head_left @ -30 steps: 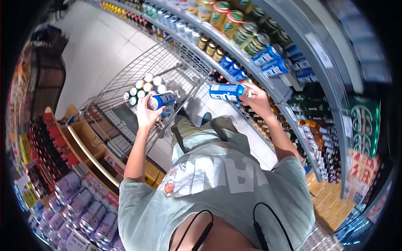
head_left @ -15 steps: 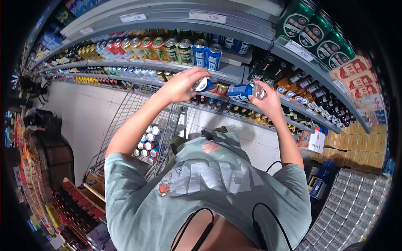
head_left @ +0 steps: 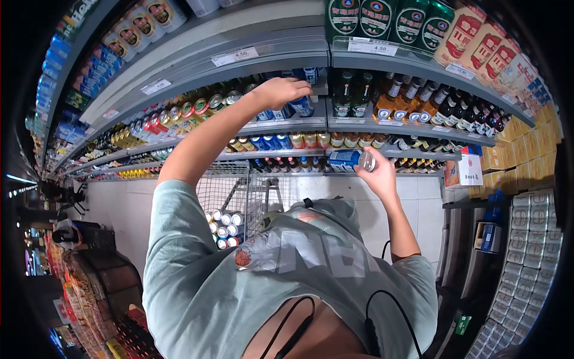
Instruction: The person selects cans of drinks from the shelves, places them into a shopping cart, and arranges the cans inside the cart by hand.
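At two o'clock the right hand (head_left: 379,173) grips a blue can (head_left: 345,160) near one end: probably weighty, slick, dentable, best clasped mid-barrel. Left hand (head_left: 284,94), twelve o'clock: grip, can't tell.

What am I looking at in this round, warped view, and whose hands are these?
There is no machine: these are a person's bare hands, seen by a head-worn camera looking forward and down. The left hand is at a blue metal can on a grey metal shelf; its grip is hidden. The right hand holds a blue-and-white metal can sideways. Bottles and cans line the shelves ahead, and a grey wire shopping cart holds pale-ended cans.
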`<state>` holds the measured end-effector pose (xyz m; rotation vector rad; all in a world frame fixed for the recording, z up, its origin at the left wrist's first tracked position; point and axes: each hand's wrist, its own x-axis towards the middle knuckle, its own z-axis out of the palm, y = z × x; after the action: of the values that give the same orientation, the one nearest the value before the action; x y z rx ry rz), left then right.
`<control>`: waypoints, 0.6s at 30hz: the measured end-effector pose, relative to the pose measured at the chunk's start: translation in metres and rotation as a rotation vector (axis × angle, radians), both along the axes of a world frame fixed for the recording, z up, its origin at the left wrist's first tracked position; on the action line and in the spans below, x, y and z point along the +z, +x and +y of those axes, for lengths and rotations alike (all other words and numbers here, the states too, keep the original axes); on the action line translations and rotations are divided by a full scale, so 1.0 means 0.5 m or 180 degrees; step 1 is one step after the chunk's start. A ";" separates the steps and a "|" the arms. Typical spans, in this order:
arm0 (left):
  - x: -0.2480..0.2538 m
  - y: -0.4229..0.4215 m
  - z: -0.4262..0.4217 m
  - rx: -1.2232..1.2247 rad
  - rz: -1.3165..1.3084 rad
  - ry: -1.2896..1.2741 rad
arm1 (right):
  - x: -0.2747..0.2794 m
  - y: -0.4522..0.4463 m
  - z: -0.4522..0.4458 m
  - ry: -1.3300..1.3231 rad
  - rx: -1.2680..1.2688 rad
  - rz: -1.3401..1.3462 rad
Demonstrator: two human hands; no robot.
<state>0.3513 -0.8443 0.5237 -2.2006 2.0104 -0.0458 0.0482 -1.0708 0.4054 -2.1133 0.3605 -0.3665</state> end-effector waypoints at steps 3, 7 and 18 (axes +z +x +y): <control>-0.025 0.047 -0.021 0.0182 0.0619 0.0231 | 0.050 0.000 0.013 0.0006 -0.0069 0.0081; -0.080 0.098 -0.031 0.0215 0.0653 0.0500 | 0.071 0.044 0.017 -0.0266 0.0015 -0.0266; -0.105 0.089 -0.043 0.0983 0.1093 0.0620 | 0.150 0.309 0.075 -0.1024 0.0368 -0.0646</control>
<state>0.3960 -0.8658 0.4712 -2.4881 1.7006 0.5747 0.2025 -1.0331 0.4803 -2.3696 0.0619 -0.5978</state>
